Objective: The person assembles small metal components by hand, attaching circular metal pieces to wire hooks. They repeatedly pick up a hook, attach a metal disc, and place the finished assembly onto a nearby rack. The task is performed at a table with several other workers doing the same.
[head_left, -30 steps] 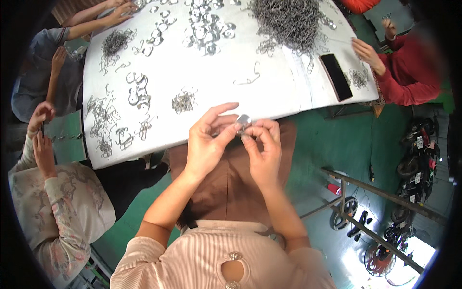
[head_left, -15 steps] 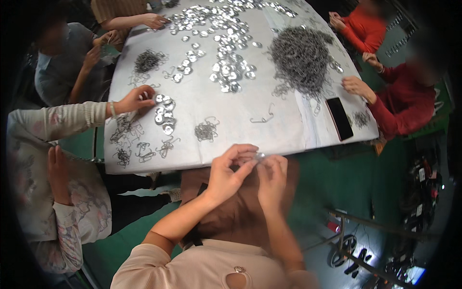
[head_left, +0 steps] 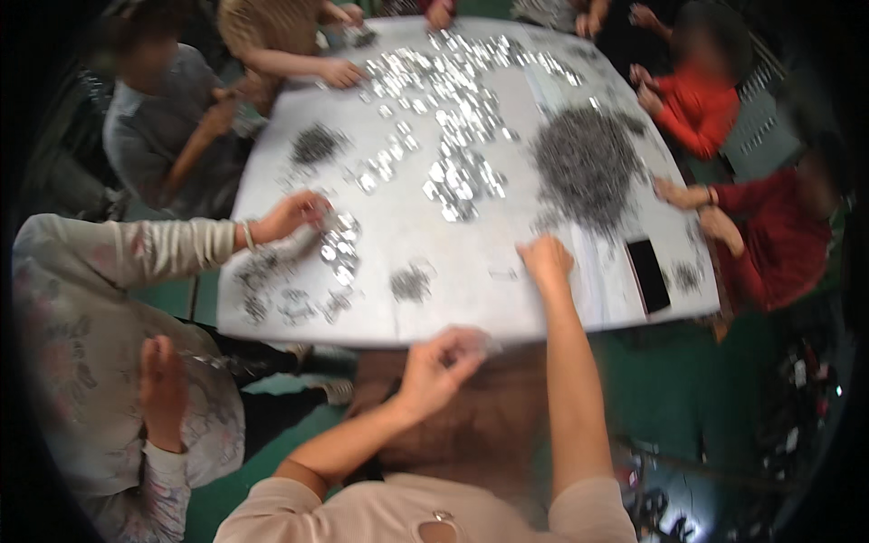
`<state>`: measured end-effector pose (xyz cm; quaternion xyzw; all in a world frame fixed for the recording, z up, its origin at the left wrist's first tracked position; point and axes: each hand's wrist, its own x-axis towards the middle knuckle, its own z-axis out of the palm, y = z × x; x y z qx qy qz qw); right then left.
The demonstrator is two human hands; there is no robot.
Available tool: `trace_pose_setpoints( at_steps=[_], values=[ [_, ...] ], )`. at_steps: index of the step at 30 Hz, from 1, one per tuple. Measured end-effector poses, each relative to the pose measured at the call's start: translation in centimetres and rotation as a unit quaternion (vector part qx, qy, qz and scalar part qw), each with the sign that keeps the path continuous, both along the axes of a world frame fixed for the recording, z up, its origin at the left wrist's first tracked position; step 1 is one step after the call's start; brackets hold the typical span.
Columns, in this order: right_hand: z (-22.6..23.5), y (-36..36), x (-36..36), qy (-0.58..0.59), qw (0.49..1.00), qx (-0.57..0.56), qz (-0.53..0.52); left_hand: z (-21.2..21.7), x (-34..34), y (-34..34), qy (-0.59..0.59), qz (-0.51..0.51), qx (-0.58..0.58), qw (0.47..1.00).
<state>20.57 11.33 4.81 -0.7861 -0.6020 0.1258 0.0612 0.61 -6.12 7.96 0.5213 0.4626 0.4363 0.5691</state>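
Observation:
My left hand [head_left: 441, 369] is at the near edge of the white table, thumb and fingers closed on a small shiny metal piece [head_left: 491, 347]. Motion blurs that piece, and its exact shape does not show. My right hand [head_left: 547, 264] reaches out over the table with fingers bent down and closed; whatever is under the fingertips is hidden. Just left of it lies a thin bent wire hook [head_left: 502, 273]. Beyond that hand sits a large dark heap of wire hooks [head_left: 587, 167]. Shiny round metal discs [head_left: 453, 185] spread over the table's middle and far part.
A small wire hook pile [head_left: 411, 283] lies left of my hands. A black phone [head_left: 647, 276] rests near the right edge of the table [head_left: 471, 312]. Several people work around it; one co-worker's hand [head_left: 294, 214] is beside a disc group [head_left: 340, 249].
My right hand has left my left hand and moved forward onto the table by the loose wire hooks. The left hand stays near the edge with its shiny piece. The whole view has shifted.

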Motion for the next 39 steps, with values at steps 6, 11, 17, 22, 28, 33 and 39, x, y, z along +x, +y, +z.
trace_pose_setpoints(
  at_steps=[6, 11, 17, 22, 28, 33, 39],
  values=[
    [-2.6, 2.4, -1.1, 0.019, 0.999, -0.015, 0.041, -0.6, -0.8, 0.5, -0.087, -0.016, 0.005, 0.996],
    [-3.4, 1.6, 0.4, 0.234, 0.959, 0.153, 0.056, -0.7, -0.7, 0.5, -0.089, -0.007, -0.023, 0.996],
    [-1.4, -2.5, 0.2, 0.624, 0.778, 0.062, -0.030, -0.6, -0.3, 0.9, -0.010, 0.022, 0.016, 1.000],
    [3.0, -8.9, -0.5, 0.700, 0.713, 0.038, -0.030, -0.4, 0.5, 1.0, -0.023, 0.038, -0.017, 0.999],
    [4.5, -13.0, -0.1, 0.783, 0.619, 0.012, -0.060, -0.1, 1.5, 0.9, -0.072, 0.042, 0.006, 0.996],
    [5.0, -16.9, -1.7, 0.722, 0.688, 0.060, -0.044, 0.0, 1.1, 0.8, -0.053, 0.039, 0.013, 0.998],
    [5.0, -16.9, -3.1, 0.588, 0.797, 0.131, -0.043, 0.0, 1.5, 0.5, -0.015, 0.026, 0.063, 0.998]
  ],
)
